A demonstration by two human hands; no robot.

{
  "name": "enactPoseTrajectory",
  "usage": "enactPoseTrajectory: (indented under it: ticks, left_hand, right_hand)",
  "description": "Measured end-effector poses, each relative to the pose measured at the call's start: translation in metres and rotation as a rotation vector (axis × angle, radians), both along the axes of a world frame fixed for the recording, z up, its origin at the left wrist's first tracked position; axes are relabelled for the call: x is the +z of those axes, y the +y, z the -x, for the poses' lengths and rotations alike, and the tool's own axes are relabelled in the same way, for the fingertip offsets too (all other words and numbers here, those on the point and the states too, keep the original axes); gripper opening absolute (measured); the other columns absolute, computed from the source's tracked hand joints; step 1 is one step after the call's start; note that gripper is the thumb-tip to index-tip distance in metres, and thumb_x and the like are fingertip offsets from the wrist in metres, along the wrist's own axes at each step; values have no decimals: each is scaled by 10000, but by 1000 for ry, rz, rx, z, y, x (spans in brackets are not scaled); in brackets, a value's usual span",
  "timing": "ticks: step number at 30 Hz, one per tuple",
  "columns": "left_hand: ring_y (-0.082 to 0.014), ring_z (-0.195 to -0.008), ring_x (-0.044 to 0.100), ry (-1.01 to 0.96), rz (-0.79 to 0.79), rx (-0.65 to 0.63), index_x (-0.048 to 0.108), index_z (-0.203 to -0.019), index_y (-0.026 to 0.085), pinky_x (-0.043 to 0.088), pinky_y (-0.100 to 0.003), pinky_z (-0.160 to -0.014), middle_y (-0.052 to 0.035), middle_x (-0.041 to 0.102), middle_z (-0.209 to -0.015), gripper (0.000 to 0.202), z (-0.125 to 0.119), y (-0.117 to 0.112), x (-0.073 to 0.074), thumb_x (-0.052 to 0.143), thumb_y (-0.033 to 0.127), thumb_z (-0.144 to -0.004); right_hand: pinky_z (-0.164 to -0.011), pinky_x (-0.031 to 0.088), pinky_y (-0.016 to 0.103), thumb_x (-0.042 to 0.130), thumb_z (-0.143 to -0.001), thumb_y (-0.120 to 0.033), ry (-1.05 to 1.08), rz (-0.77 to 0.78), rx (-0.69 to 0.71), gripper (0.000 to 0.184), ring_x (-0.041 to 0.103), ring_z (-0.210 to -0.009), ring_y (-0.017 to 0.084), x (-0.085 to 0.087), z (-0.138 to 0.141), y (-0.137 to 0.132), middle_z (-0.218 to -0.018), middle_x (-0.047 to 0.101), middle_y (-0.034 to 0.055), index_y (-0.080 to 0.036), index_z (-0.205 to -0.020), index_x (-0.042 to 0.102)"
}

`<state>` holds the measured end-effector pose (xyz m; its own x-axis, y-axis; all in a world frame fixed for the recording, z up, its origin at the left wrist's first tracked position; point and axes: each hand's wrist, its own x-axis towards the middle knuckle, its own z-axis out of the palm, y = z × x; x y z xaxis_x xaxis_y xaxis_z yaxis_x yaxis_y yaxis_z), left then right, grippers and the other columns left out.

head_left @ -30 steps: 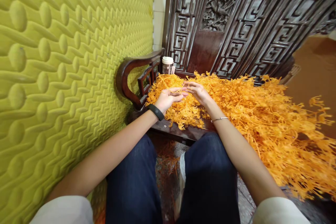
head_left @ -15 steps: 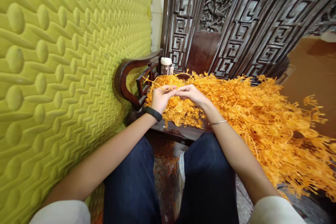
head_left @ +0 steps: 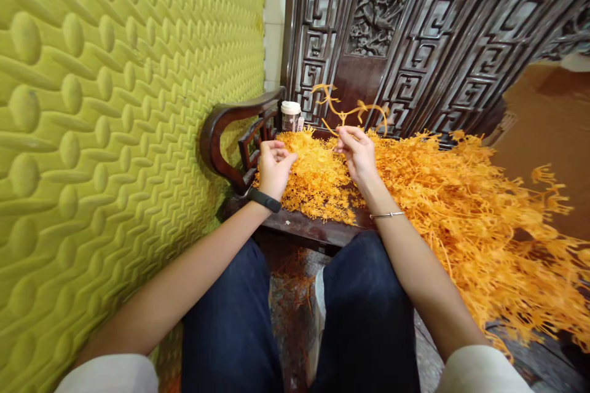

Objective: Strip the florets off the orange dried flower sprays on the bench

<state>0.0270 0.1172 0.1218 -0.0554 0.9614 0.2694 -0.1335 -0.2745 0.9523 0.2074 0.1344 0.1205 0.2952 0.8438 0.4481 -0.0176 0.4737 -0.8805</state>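
Between the thumb and fingers of my right hand (head_left: 357,152) is a thin orange plastic stem (head_left: 342,115). Its bare, curved side branches spread out above the hand. My left hand (head_left: 275,169) is apart from the stem, half curled, with its thumb held off the fingers and nothing visible in it. It hovers at the left edge of a heap of small orange plastic sprigs (head_left: 318,184), which lies on a dark wooden bench (head_left: 313,233). A bigger pile of orange plastic branches (head_left: 461,209) spreads to the right.
A lidded cup (head_left: 290,115) stands at the back, near the curved wooden armrest (head_left: 216,135). Behind runs a carved wooden backrest (head_left: 369,80). Yellow padded wall (head_left: 115,104) closes the left side. A brown cardboard box (head_left: 544,110) is at right. Orange scraps (head_left: 295,282) litter the floor.
My hands were together over the small heap and have parted. The right hand has moved right and raised the stem; the left has drawn slightly left and no longer touches it.
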Motion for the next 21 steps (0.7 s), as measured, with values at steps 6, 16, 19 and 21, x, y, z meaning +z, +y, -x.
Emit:
enactPoseTrajectory:
  ticks: [6, 16, 19, 21]
  left_hand:
    - [-114, -597, 563, 34, 152, -492, 598, -711, 151, 425, -215, -512, -40, 623, -667, 259, 0, -8, 4, 487, 359, -818]
    - [-181, -908, 621, -133, 317, -558, 661, -833, 160, 483, -255, -717, -93, 682, -832, 602, -3, 1, 2, 260, 608, -860]
    - [-188, -950, 608, -134, 287, -536, 651, -881, 173, 478, -264, -750, -87, 672, -888, 517, -5, 0, 1, 356, 595, -840]
    - [-191, -970, 603, -129, 275, -508, 637, -919, 184, 473, -270, -772, -78, 664, -939, 441, -5, 2, -1, 447, 567, -814]
  right_hand:
    - [-764, 496, 321, 646, -722, -396, -67, -25, 98, 226, 629, -829, 154, 0, 7, -3, -768, 624, 14, -217, -833, 565]
    - [-785, 478, 309, 557, -781, -323, -349, -88, 268, 180, 605, -786, 147, 2, 30, -13, -777, 642, 31, -171, -734, 641]
    - [-747, 478, 297, 592, -760, -381, -386, -62, 235, 225, 598, -742, 148, 2, 33, -13, -738, 638, 26, -167, -715, 644]
    - [-731, 471, 287, 623, -740, -400, -426, -61, 244, 237, 595, -723, 146, 1, 34, -13, -722, 642, 22, -167, -712, 652]
